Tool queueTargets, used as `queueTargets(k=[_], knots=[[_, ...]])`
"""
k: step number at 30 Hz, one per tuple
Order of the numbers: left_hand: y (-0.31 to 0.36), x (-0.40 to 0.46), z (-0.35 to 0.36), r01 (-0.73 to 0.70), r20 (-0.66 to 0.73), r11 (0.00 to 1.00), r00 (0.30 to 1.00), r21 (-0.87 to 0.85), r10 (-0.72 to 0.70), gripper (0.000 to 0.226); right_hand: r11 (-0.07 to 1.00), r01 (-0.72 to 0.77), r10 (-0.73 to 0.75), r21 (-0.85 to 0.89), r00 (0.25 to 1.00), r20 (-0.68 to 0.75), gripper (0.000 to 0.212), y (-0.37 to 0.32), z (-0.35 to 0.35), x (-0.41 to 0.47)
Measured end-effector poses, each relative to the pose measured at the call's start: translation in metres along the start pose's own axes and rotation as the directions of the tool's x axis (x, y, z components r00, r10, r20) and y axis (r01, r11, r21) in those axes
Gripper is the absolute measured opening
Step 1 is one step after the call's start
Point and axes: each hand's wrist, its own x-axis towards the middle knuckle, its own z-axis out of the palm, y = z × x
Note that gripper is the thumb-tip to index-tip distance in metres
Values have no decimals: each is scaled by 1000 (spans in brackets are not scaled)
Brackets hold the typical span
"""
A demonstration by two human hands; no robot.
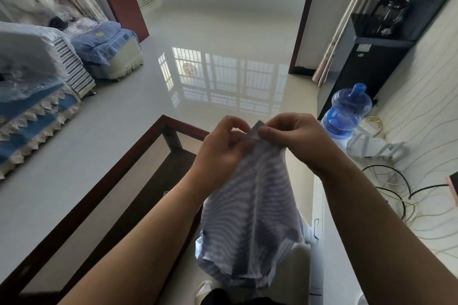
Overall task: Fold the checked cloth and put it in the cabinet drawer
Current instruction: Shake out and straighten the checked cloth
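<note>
Checked cloth, blue and white, hangs in the air in the near middle of the head view, held up by one top corner so the rest drapes down in long folds toward the person's legs. Both hands meet at that corner: the left hand pinches the fabric with curled fingers from the left side, and the right hand pinches it from the right, thumb and fingertips pressed on the edge. Below and to the left stands a dark wood-framed glass bench. A blue water bottle sits on the floor to the right, near a black water dispenser. Covered sofas line the far left.
</note>
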Motion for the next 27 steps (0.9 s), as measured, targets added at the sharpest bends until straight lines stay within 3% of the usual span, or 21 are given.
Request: queueTargets(k=[4,9,13,16,18,20,23,27], knots=[[-14,1,-5,37,-56,999,998,30,-35,17,994,91,-97,-52,988,-122,8,5,10,-3],[-60,-23,0,-59,-220,937,965,345,141,43,973,174,-207,-149,948,-244,13,0,5,3],[-86,-30,-1,-102,-228,875,945,473,233,39,940,221,-288,-261,923,-256,12,-6,4,10],[-92,-29,-4,-157,-119,825,958,543,260,40,923,231,-320,-308,905,-280,3,-9,2,15],[-94,-28,-8,-144,-51,832,978,535,202,41,911,235,-341,-338,891,-301,2,-9,-1,19],[-93,-25,-14,-68,12,900,997,430,70,30,907,227,-346,-354,882,-320,1,-9,-5,22],[-83,-18,-20,126,228,962,956,244,-183,19,899,211,-351,-384,871,-343,8,-9,-11,27],[-73,-3,-15,154,419,850,817,504,-396,30,898,216,-364,-384,855,-370,10,-14,-18,28]])
